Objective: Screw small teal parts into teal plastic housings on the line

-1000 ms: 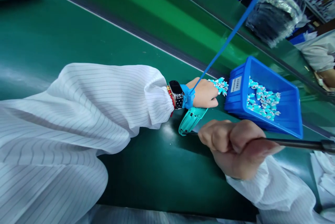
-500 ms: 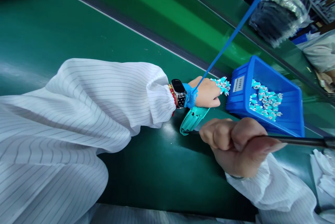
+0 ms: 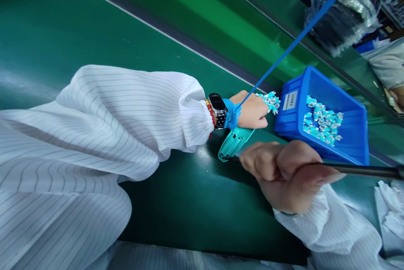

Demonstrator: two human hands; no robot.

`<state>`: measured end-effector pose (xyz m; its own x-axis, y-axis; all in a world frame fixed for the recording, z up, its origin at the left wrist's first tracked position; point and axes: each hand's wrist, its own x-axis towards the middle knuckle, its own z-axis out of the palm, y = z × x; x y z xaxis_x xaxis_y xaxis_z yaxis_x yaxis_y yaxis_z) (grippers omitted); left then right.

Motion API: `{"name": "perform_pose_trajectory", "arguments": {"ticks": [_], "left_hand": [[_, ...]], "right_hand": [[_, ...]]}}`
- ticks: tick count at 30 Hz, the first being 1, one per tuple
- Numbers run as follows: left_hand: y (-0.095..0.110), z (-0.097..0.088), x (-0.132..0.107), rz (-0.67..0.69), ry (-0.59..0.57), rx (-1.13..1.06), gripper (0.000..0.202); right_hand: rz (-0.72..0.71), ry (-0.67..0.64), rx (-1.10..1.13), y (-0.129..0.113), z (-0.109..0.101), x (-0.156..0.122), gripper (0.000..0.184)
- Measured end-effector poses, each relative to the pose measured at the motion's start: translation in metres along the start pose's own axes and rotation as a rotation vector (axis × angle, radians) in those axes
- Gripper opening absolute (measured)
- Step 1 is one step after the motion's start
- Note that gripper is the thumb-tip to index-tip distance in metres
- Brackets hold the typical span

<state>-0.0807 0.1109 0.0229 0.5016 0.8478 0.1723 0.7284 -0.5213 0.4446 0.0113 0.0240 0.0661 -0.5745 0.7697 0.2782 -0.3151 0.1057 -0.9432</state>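
My left hand (image 3: 251, 109), with a watch and a blue strap at its wrist, is closed on a teal plastic shell (image 3: 235, 141). Its fingertips are hidden beneath the hand. The shell's hollow side shows small dark parts inside. Fingers of my right hand (image 3: 285, 173) wrap round a long dark rod-like tool (image 3: 362, 170). One end of this rod points left at the lower part of the shell; whether it touches cannot be made out. Just past my left hand lies a small pile of teal-and-white parts (image 3: 272, 101).
A blue bin (image 3: 290, 120) holding several similar teal-and-white parts stands behind my right hand. The blue cord (image 3: 293, 44) runs from my left wrist to the upper right. White cloth or paper (image 3: 391, 211) lies at the right, and a plastic-wrapped bundle (image 3: 341, 17) sits beyond the ledge.
The whole view has shifted slightly, so the bin and hands sit a touch further right. Both hands keep their holds, with the rod at the same part of the shell.
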Motion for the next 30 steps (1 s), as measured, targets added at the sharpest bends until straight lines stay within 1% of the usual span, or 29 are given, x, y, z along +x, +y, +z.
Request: {"name": "perform_pose_trajectory", "arguments": {"ticks": [3, 11, 15, 17, 19, 21, 22, 23, 24, 25, 26, 27, 28, 29, 30], "left_hand": [[0.0, 0.0, 0.0, 0.062, 0.037, 0.052, 0.027], [0.002, 0.002, 0.001, 0.053, 0.027, 0.091, 0.029], [0.001, 0.001, 0.001, 0.044, 0.008, 0.102, 0.031], [0.0, -0.001, 0.0, 0.044, -0.011, 0.105, 0.033], [-0.001, -0.003, -0.001, 0.048, -0.028, 0.104, 0.034], [-0.003, -0.005, 0.0, 0.04, -0.046, 0.104, 0.034], [-0.004, -0.005, 0.001, 0.023, -0.055, 0.096, 0.034], [-0.005, -0.006, 0.003, 0.001, -0.07, 0.076, 0.034], [-0.007, -0.006, 0.004, -0.021, -0.091, 0.043, 0.035], [-0.009, -0.006, 0.006, -0.041, -0.114, -0.001, 0.035], [-0.011, -0.006, 0.008, -0.057, -0.131, -0.049, 0.035], [-0.013, -0.006, 0.009, -0.064, -0.142, -0.097, 0.035], [-0.015, -0.006, 0.011, -0.067, -0.148, -0.138, 0.035], [-0.017, -0.006, 0.012, -0.07, -0.147, -0.175, 0.034], [-0.019, -0.007, 0.013, -0.076, -0.144, -0.21, 0.033]], "right_hand": [[-0.003, -0.014, 0.059, 0.004, -0.001, 0.004, 0.046], [-0.09, 0.042, 0.117, 0.014, -0.002, 0.001, 0.041], [-0.126, 0.104, 0.123, 0.019, -0.002, -0.002, 0.039], [-0.111, 0.136, 0.106, 0.017, -0.002, -0.002, 0.039], [-0.09, 0.144, 0.076, 0.008, -0.003, 0.0, 0.04], [-0.119, 0.167, -0.012, -0.008, -0.008, 0.004, 0.041], [-0.18, 0.195, -0.086, -0.018, -0.013, 0.007, 0.041], [-0.274, 0.227, -0.196, -0.028, -0.021, 0.01, 0.041], [-0.359, 0.262, -0.36, -0.037, -0.031, 0.014, 0.04], [-0.425, 0.294, -0.569, -0.045, -0.044, 0.018, 0.038], [-0.42, 0.307, -0.819, -0.051, -0.061, 0.023, 0.035], [-0.327, 0.305, -1.1, -0.055, -0.08, 0.027, 0.034], [-0.142, 0.318, -1.321, -0.057, -0.101, 0.032, 0.03], [0.074, 0.3, -1.42, -0.057, -0.123, 0.036, 0.029], [0.272, 0.236, -1.47, -0.055, -0.144, 0.039, 0.028]]}}
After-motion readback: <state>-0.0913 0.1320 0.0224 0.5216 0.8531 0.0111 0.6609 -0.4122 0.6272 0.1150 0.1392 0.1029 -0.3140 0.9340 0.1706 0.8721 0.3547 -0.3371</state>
